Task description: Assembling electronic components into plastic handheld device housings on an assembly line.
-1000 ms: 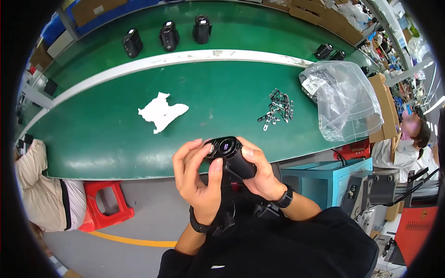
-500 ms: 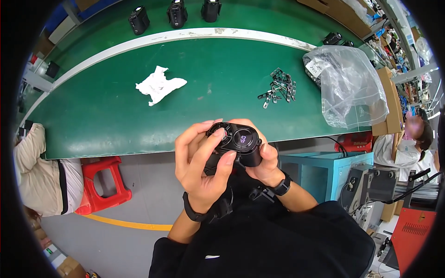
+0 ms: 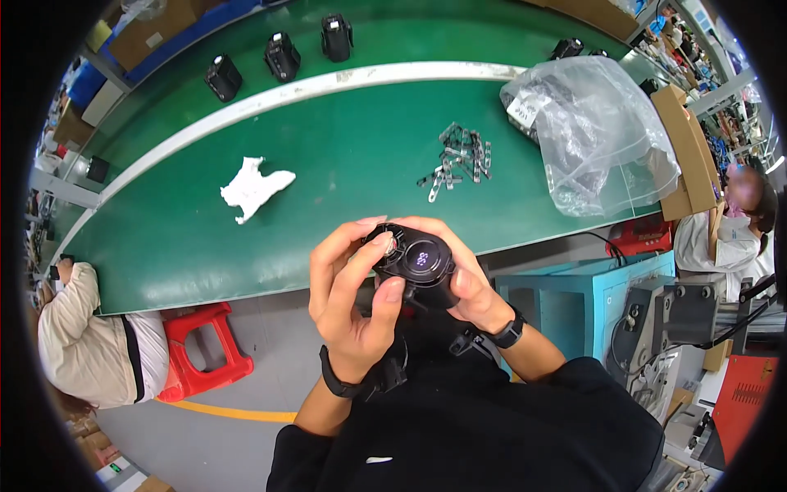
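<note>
note device (image 3: 414,266) at clock center, raised by the near edge of the table (image 3: 361,164), with lit display (image 3: 422,257) upward. find left hand (image 3: 348,299) at 8 o'clock, with fingers and thumb closed on device and index fingertip resting on dial (image 3: 395,246). find right hand (image 3: 475,297) at 4 o'clock, with fingers wrapped along the far side and thumb pressed to the near side, clamped on device. see white cloth (image 3: 252,190), crumpled, at 10 o'clock; clips (image 3: 457,160), loosely heaped, at 1 o'clock; clear bag (image 3: 594,143) at 2 o'clock, near clips. see three black units (image 3: 282,57) in a row at 11 o'clock, beyond white rail (image 3: 344,78). see red stool (image 3: 205,353) at 8 o'clock, well apart from device.
</note>
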Demonstrator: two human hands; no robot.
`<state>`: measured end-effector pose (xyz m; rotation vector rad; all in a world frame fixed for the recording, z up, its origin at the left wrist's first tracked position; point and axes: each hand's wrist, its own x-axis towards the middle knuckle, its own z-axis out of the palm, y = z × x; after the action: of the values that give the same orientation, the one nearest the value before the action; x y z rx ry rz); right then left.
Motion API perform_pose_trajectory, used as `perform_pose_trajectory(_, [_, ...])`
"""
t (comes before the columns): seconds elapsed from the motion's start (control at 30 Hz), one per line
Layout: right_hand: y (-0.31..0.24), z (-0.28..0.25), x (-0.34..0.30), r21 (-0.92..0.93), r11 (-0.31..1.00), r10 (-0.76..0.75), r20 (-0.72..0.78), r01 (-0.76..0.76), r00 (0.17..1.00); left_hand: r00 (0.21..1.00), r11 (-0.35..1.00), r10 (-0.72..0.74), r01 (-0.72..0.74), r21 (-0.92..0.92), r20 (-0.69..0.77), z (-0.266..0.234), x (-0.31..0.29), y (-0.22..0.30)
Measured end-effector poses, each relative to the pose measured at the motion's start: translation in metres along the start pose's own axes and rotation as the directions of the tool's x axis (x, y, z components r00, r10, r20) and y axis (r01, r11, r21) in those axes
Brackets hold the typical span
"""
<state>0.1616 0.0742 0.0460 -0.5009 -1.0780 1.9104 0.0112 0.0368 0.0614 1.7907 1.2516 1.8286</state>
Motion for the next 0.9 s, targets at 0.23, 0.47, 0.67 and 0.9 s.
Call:
perform_pose_trajectory(0.23, [-0.051,-0.002,0.048,-0.393,0.912,-0.05,0.184,0.12,0.982,0.949,0.973,-0.2,0.221,-0.062,0.243,-0.008,0.051,-0.012])
perform_pose_trajectory(0.47, [-0.078,-0.036,0.12,-0.415,0.888,-0.189,0.059,0.197,0.98,0.874,0.939,-0.344,0.33,0.1,0.343,-0.013,0.162,-0.089])
perform_pose_trajectory(0.67, [-0.073,-0.1,0.213,-0.732,0.563,-0.486,0.081,0.383,0.87,0.951,0.78,-0.195,0.004,0.626,0.238,0.033,0.236,-0.215])
perform_pose_trajectory(0.9, [-0.075,-0.153,0.274,-0.969,0.148,-0.588,0.075,0.198,0.806,0.943,0.751,-0.288,0.115,0.65,0.166,0.071,0.247,-0.253])
